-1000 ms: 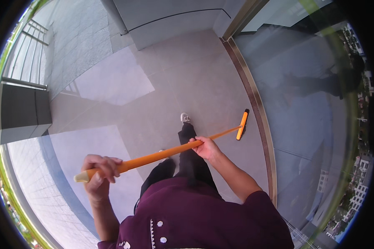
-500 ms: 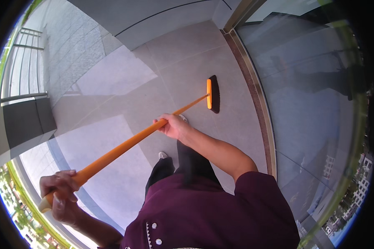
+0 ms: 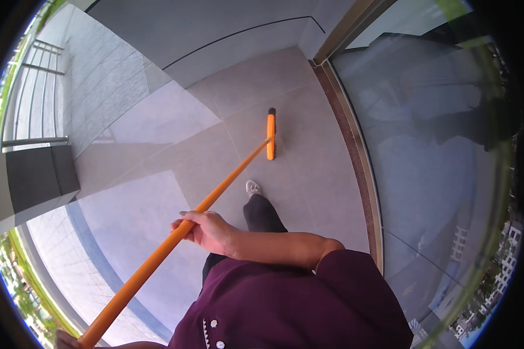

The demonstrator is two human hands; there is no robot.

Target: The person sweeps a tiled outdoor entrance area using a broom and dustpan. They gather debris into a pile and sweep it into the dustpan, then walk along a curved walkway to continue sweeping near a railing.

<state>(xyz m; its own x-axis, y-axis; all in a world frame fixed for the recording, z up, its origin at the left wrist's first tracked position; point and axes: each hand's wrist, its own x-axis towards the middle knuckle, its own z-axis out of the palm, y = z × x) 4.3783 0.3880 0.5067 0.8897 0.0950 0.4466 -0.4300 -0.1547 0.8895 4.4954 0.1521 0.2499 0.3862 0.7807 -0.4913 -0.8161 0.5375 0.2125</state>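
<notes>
A broom with a long orange handle (image 3: 157,260) slants from the lower left up toward the middle of the view. Its orange head (image 3: 271,136), with dark bristles, rests on the grey tiled floor (image 3: 314,192). Partway along the handle, my right hand (image 3: 206,231) is closed round it, thumb on top. My left hand (image 3: 67,339) is at the handle's upper end by the lower left rim; only part of it shows, against the orange shaft, and the rest is cut off.
A glass panel (image 3: 431,174) with reflections stands on the right, above a metal-edged brown strip (image 3: 355,157). A grey wall (image 3: 239,55) closes the far side. At the left are a dark block (image 3: 38,177) and a metal railing (image 3: 41,96). My shoe (image 3: 253,188) stands near the broom head.
The broom head has moved left, away from the glass, and its bristles show less. Both hands have come back toward me, the left nearly out of view. One foot has come into clearer sight.
</notes>
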